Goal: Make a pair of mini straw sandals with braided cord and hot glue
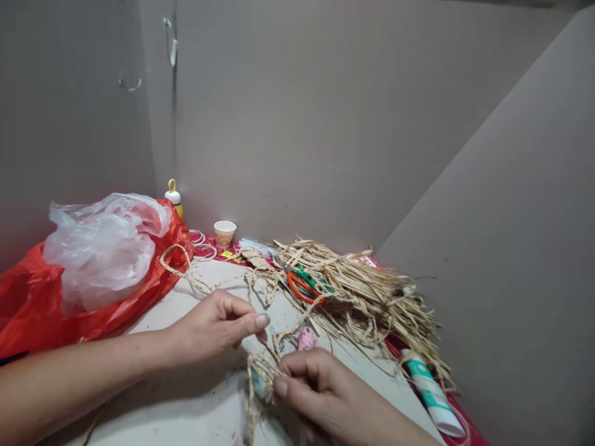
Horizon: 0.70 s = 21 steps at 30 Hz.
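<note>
A thin twisted straw cord (263, 367) runs between my two hands above the pale table. My left hand (220, 325) is closed, thumb and forefinger pinching a strand of it. Lower and to the right, my right hand (320, 390) is closed around a looped bunch of the same cord, whose end hangs down. Something bluish shows behind the loops, too covered to name. More cord trails over the tabletop towards the upper left and ends in a large loop (175, 260). Just beyond my right hand lies a small pink object (307, 338).
Dry straw (362, 285) is heaped at the back right, with orange-handled scissors (304, 288) on it. A white-and-green tube (432, 393) lies at the right edge. On the left are red and clear plastic bags (106, 248). A paper cup (225, 234) and a bottle (173, 197) stand behind.
</note>
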Available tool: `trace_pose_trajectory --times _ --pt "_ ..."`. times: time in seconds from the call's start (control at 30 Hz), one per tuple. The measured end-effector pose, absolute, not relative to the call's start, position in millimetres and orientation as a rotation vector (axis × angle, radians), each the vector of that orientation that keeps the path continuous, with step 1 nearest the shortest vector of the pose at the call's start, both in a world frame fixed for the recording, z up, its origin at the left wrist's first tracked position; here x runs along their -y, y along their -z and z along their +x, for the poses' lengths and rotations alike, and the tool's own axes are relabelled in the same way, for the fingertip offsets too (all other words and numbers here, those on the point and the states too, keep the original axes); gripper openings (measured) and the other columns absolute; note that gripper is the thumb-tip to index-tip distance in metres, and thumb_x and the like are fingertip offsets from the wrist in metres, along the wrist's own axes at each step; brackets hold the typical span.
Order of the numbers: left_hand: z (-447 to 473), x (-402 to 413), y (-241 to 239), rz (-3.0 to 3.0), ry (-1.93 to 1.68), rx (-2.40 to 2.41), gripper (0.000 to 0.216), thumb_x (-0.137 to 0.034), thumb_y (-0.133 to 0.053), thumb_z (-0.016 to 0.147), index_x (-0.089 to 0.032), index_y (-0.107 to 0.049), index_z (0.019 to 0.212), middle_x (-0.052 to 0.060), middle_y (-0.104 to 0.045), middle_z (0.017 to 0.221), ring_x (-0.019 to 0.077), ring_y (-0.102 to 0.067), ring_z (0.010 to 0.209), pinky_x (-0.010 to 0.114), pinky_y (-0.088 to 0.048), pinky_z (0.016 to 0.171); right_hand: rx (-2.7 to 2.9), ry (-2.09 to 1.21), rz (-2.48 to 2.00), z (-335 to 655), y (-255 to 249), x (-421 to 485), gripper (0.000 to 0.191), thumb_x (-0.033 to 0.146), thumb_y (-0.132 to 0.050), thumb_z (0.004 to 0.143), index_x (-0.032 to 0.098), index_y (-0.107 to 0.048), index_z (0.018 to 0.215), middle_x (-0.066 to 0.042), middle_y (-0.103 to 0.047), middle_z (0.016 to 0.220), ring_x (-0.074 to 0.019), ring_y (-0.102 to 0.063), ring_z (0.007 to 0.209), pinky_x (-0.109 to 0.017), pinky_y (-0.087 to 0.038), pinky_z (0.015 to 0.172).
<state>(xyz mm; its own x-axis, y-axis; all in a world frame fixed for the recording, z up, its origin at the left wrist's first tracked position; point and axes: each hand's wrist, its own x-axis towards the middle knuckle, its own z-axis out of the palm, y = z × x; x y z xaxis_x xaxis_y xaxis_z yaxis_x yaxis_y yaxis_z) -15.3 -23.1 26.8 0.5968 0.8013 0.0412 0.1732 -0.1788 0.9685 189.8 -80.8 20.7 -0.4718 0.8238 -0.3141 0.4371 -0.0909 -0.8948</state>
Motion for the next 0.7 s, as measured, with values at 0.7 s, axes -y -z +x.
trace_pose_trajectory --times 0.7 --pt "-8 26 -12 1.069 -0.531 -0.692 0.033 -0.043 -0.083 0.062 -0.013 -0.07 0.069 -0.002 -0.062 0.055 0.0092 -0.056 0.049 0.023 -0.047 0.053 1.194 -1.51 -1.036 196 -6 74 0.032 0.044 -0.079 0.073 0.015 -0.068 0.079 0.001 -0.062 0.054 -0.0068 -0.045 0.04 -0.019 -0.037 0.041"
